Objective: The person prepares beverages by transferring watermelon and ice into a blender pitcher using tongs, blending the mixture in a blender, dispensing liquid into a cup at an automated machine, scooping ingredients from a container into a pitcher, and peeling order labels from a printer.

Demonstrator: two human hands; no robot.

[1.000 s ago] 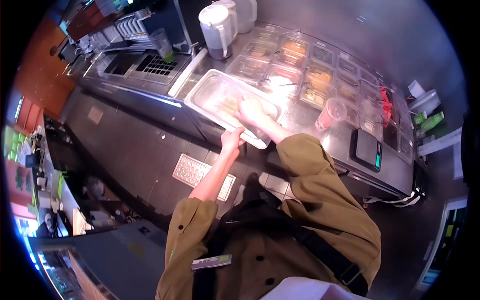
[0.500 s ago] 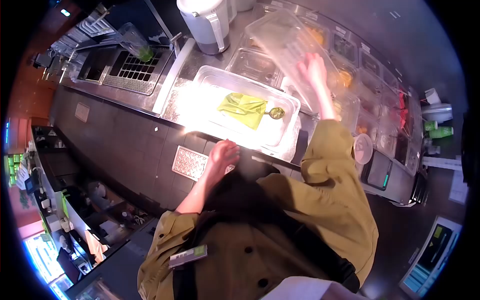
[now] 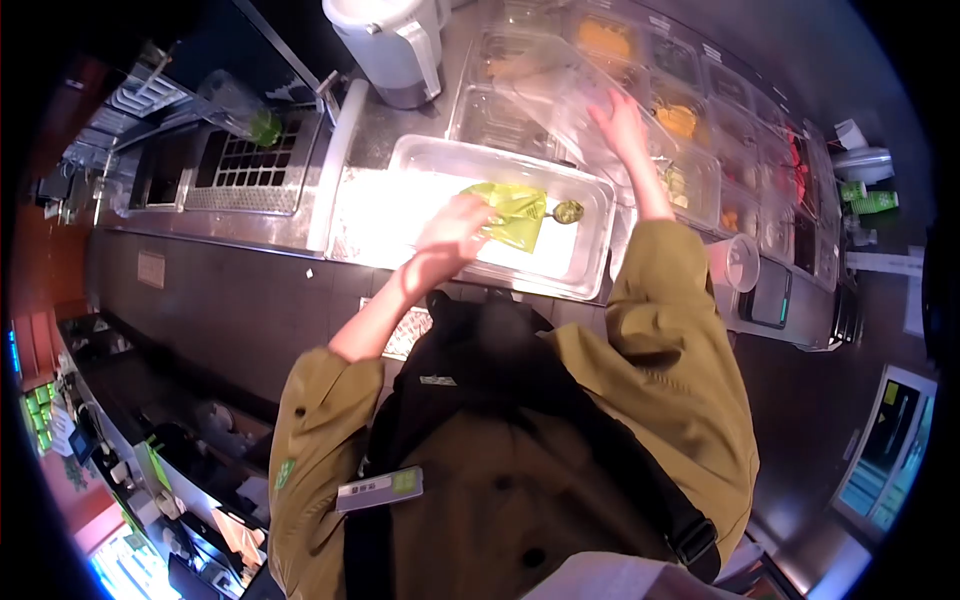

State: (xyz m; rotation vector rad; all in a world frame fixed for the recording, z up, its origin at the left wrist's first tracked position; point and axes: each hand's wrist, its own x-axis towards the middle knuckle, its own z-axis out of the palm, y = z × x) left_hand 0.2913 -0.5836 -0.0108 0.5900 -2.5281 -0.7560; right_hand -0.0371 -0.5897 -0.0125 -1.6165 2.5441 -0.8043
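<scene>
A clear tub (image 3: 590,278) sits uncovered at the counter's front edge, with a green packet (image 3: 518,225) and a small round metal scoop or strainer with green contents (image 3: 568,211) inside. Over the tub's left part, my left hand (image 3: 455,235) has its fingers stretched out at the packet's left edge; glare hides whether they touch it. Further back and right, my right hand (image 3: 622,125) grips the edge of a clear lid (image 3: 555,95), which lies over several food containers.
Behind the tub stands a white-lidded pitcher (image 3: 390,50). Rows of clear containers (image 3: 675,115) fill the counter's back and right. A clear cup (image 3: 735,263) and a scale (image 3: 768,300) are at the right. A sink grate (image 3: 255,160) lies left, beyond a white divider (image 3: 340,150).
The tub was covered or its lid held over it; my right hand has carried the lid back and right over the containers. My left hand left the tub's front edge, then rose over the tub.
</scene>
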